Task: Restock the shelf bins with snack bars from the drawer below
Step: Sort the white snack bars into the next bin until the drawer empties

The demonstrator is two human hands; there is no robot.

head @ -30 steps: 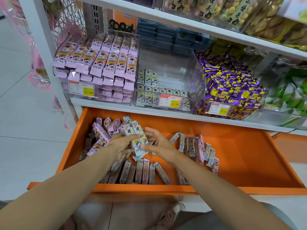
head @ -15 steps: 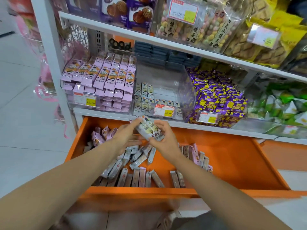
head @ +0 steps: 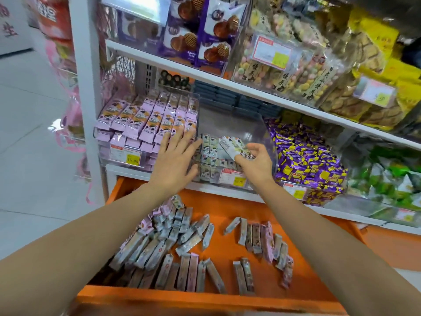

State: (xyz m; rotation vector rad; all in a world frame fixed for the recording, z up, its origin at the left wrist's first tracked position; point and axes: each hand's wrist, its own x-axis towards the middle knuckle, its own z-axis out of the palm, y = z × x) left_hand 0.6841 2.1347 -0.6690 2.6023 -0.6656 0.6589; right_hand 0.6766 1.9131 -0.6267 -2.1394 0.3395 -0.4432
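- Hands: right hand [head: 255, 165] is gripping a small bundle of snack bars [head: 233, 147] between thumb and curled fingers, and the bundle is tilting up and to the left.
- Bundle is hanging just above the front of the middle bin [head: 257, 124], a clear plastic bin on the lower shelf [head: 227, 193]. It is over the low rows of grey-white bars [head: 210, 148] already standing inside.
- Left hand [head: 175, 160] is holding nothing. Its fingers are straight and spread, with the palm facing the shelf.
- Left fingertips [head: 167, 139] are lying where the left bin [head: 148, 124] meets the middle bin. Contact with the plastic cannot be told.
- Left bin is sitting nearly full, with pink-wrapped bars stacked in tight rows.
- Price tag [head: 232, 177] is hanging on the front of the middle bin, just below the right hand.
- Purple-and-yellow wrapped candies [head: 307, 160] are filling the bin to the right of the middle bin.
- Orange drawer [head: 227, 299] is standing pulled out below the shelf, under both forearms.
- Loose snack bars [head: 173, 242] are lying on the drawer floor, with a larger heap to the left and a smaller group [head: 264, 238] to the right.
- Upper shelf [head: 227, 84] is carrying purple biscuit bags and clear packs of round sweets.
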